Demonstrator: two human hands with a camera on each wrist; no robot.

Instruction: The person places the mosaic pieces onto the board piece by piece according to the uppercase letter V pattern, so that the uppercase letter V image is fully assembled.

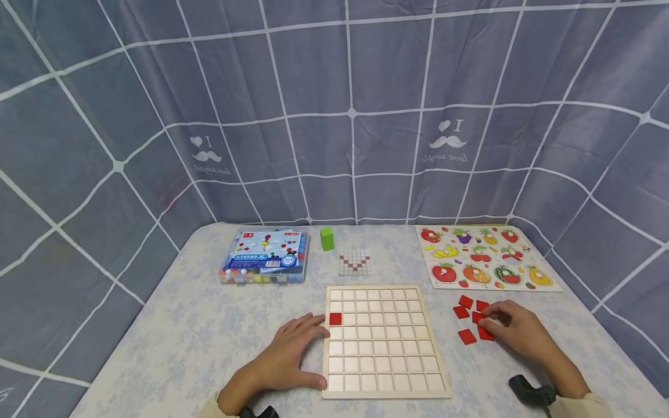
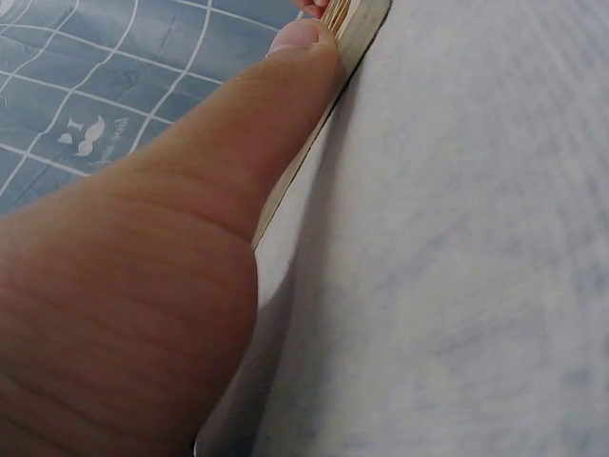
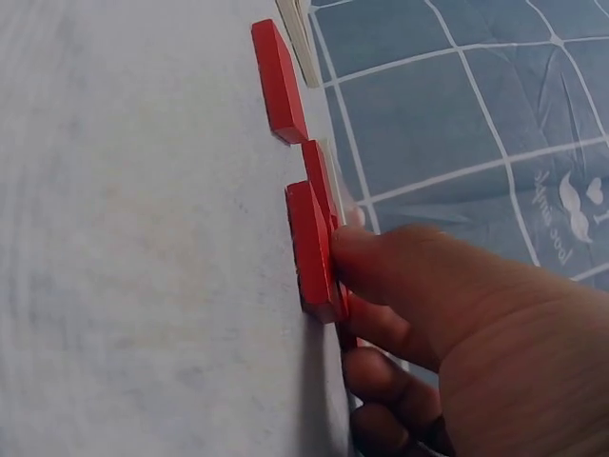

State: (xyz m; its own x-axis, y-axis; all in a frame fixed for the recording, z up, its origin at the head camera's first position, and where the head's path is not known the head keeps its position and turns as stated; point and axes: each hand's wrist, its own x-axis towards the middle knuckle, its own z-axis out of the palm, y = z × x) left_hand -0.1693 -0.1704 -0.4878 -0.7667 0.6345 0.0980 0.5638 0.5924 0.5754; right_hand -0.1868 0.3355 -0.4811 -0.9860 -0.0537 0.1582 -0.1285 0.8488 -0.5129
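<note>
A wooden grid board (image 1: 387,395) lies on the table, with one red square tile (image 1: 335,319) in its leftmost column. My left hand (image 1: 290,357) rests along the board's left edge, fingers and thumb spread. In the left wrist view the thumb (image 2: 295,43) touches the board's side (image 2: 357,43). Several loose red tiles (image 1: 467,337) lie right of the board. Among them, my right hand (image 1: 517,331) pinches a red tile (image 1: 477,317) between thumb and index finger. The right wrist view has the thumb (image 3: 366,252) behind a nearer red tile (image 3: 309,252), partly hiding the pinched one.
Behind the board lies a pattern card (image 1: 355,262) with a V of dark squares. A green block (image 1: 326,238) stands near it. A plastic box of coloured parts (image 1: 265,255) sits back left, and a fruit puzzle board (image 1: 486,258) back right. A grid-patterned curtain (image 1: 387,145) surrounds the table.
</note>
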